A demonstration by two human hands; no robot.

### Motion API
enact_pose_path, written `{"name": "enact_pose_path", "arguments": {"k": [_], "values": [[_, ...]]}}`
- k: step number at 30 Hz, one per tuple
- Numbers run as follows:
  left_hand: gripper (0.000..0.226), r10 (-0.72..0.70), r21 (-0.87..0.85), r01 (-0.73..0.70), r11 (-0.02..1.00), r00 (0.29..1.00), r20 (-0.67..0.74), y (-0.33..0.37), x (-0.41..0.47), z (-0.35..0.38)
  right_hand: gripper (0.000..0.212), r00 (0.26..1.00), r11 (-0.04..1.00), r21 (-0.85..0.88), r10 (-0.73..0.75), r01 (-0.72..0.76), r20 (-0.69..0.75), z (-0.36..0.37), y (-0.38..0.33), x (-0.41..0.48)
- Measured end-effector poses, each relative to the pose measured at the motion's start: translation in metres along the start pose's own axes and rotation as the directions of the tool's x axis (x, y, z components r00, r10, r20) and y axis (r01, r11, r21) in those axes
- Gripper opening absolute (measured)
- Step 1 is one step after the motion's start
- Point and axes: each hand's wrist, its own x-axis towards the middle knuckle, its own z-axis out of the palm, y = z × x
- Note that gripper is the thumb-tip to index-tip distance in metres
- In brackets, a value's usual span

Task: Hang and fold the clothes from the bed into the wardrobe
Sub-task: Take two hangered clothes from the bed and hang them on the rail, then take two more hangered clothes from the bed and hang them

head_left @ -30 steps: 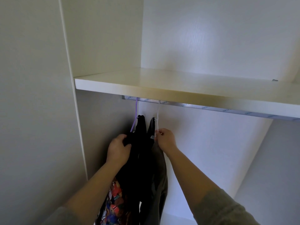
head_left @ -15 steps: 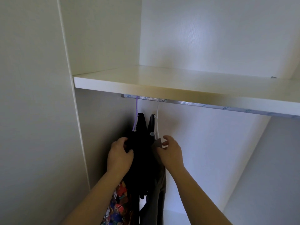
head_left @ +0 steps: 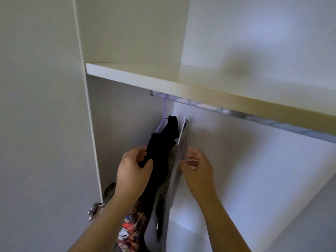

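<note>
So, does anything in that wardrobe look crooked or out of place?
Yes: the black garment hangs bunched up at the neck of the purple hanger, whose near arm shows bare. The left hand grips that garment; the right hand pinches the white hanger beside it.

A black garment (head_left: 163,142) hangs on a purple hanger (head_left: 164,113) from the wardrobe rail (head_left: 200,104), gripped by the left hand (head_left: 133,171). Just right of it, a grey garment (head_left: 179,171) hangs on a white hanger (head_left: 182,132), whose arm the right hand (head_left: 198,170) pinches.
</note>
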Motion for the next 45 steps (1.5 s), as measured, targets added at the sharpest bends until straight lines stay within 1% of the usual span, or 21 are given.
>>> {"name": "enact_pose_path", "arguments": {"k": [3, 5, 9, 12, 14, 19, 23, 28, 30, 34, 36, 39, 45], "values": [[0.031, -0.081, -0.054, 0.078, 0.995, 0.995, -0.06, 0.013, -0.03, -0.004, 0.036, 0.997, 0.997, 0.065, -0.038, 0.033, 0.071, -0.009, 0.004, -0.008], [0.029, -0.124, -0.048, 0.12, 0.992, 0.987, -0.105, 0.017, -0.053, -0.011, 0.032, 0.987, 0.993, 0.109, -0.058, 0.041, 0.152, -0.01, 0.007, -0.018], [0.024, -0.221, -0.014, 0.222, 0.975, 0.959, -0.179, 0.017, -0.099, -0.041, 0.031, 0.966, 0.98, 0.2, -0.043, -0.009, 0.254, 0.001, 0.005, -0.045], [0.022, -0.271, -0.019, 0.274, 0.961, 0.934, -0.234, 0.016, -0.127, -0.067, 0.03, 0.929, 0.97, 0.238, -0.039, -0.054, 0.368, 0.016, -0.007, -0.065], [0.023, -0.287, -0.03, 0.291, 0.956, 0.912, -0.293, 0.015, -0.141, -0.085, 0.028, 0.9, 0.963, 0.263, -0.062, -0.06, 0.432, 0.03, -0.018, -0.08], [0.023, -0.335, -0.043, 0.352, 0.935, 0.837, -0.433, 0.009, -0.181, -0.139, 0.027, 0.838, 0.951, 0.306, -0.124, -0.054, 0.532, 0.069, -0.049, -0.126], [0.023, -0.351, -0.039, 0.394, 0.918, 0.764, -0.541, 0.0, -0.227, -0.202, 0.027, 0.745, 0.947, 0.319, -0.189, -0.034, 0.64, 0.109, -0.081, -0.182], [0.024, -0.344, -0.03, 0.429, 0.903, 0.678, -0.649, -0.011, -0.294, -0.292, 0.025, 0.613, 0.935, 0.352, -0.263, -0.026, 0.745, 0.158, -0.129, -0.28], [0.024, -0.348, -0.037, 0.443, 0.896, 0.646, -0.679, -0.014, -0.321, -0.328, 0.024, 0.562, 0.931, 0.365, -0.296, -0.012, 0.772, 0.172, -0.147, -0.32], [0.024, -0.344, -0.016, 0.483, 0.876, 0.601, -0.721, -0.021, -0.372, -0.389, 0.023, 0.496, 0.92, 0.391, -0.354, 0.032, 0.793, 0.198, -0.174, -0.391], [0.023, -0.363, -0.028, 0.506, 0.862, 0.577, -0.732, -0.025, -0.394, -0.413, 0.024, 0.46, 0.922, 0.385, -0.359, 0.04, 0.812, 0.21, -0.184, -0.42], [0.021, -0.393, -0.075, 0.534, 0.842, 0.513, -0.763, -0.033, -0.417, -0.443, 0.024, 0.405, 0.928, 0.371, -0.356, 0.042, 0.842, 0.231, -0.197, -0.454], [0.021, -0.415, -0.129, 0.556, 0.821, 0.427, -0.803, -0.061, -0.43, -0.487, 0.023, 0.3, 0.936, 0.35, -0.343, 0.03, 0.89, 0.282, -0.213, -0.491]]}}
